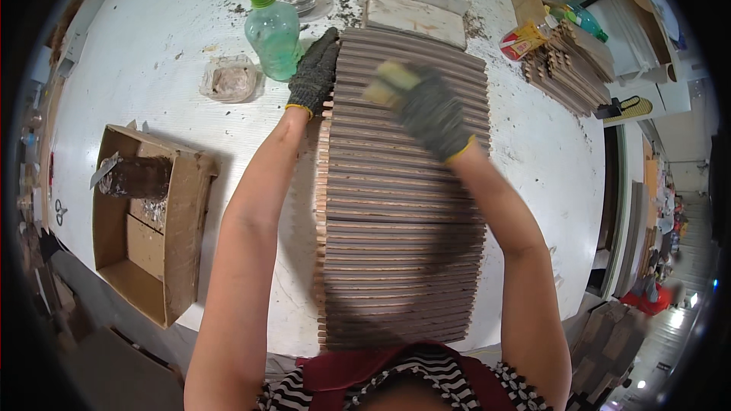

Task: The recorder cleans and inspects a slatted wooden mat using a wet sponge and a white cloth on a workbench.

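Observation:
A long panel of brown-grey wooden slats [403,183], laid crosswise in rows, stretches away from my body. My left hand [314,72], in a dark grey knitted glove with a yellow cuff, lies along the panel's far left edge, fingers stretched out. Above the panel's far part, my right hand [432,113] wears a matching glove and is smeared by motion. It grips a pale yellow, sponge-like pad [392,82]; whether the pad touches the slats I cannot tell. A green-capped clear bottle [272,38] with green liquid stands just left of my left hand.
An open cardboard box [186,236] holding a brown-stained jar [137,176] sits at left on the white table [251,141]. Near the bottle is a small plastic tub [230,78]. Pale slabs [415,19] lie beyond the panel; stacked slats [567,68] stand far right. Scissors [61,211] lie left.

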A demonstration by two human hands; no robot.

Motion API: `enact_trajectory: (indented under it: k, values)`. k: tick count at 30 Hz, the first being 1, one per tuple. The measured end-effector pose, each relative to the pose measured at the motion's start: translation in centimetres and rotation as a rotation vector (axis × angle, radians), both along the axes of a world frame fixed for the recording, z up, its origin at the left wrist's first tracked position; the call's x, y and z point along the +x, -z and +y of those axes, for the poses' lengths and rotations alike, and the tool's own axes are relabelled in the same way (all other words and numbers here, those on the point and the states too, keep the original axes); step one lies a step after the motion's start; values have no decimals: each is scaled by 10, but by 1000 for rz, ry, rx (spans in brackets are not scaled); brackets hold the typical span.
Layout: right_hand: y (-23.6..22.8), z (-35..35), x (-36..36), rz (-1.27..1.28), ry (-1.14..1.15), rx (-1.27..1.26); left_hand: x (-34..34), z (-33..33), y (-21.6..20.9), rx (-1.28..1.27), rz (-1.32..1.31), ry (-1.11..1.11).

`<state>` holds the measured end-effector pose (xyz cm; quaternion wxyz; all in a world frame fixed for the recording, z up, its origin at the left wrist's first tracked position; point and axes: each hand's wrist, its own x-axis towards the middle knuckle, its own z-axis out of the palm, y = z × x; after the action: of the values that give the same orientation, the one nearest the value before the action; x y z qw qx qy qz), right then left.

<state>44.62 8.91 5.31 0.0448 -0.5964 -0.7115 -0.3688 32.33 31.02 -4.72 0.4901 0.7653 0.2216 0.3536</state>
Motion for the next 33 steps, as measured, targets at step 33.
enact_trajectory:
  k: [33]
  values:
    - [-35, 64, -12, 606, 83, -94, -10, 3, 1, -23, 40, 7]
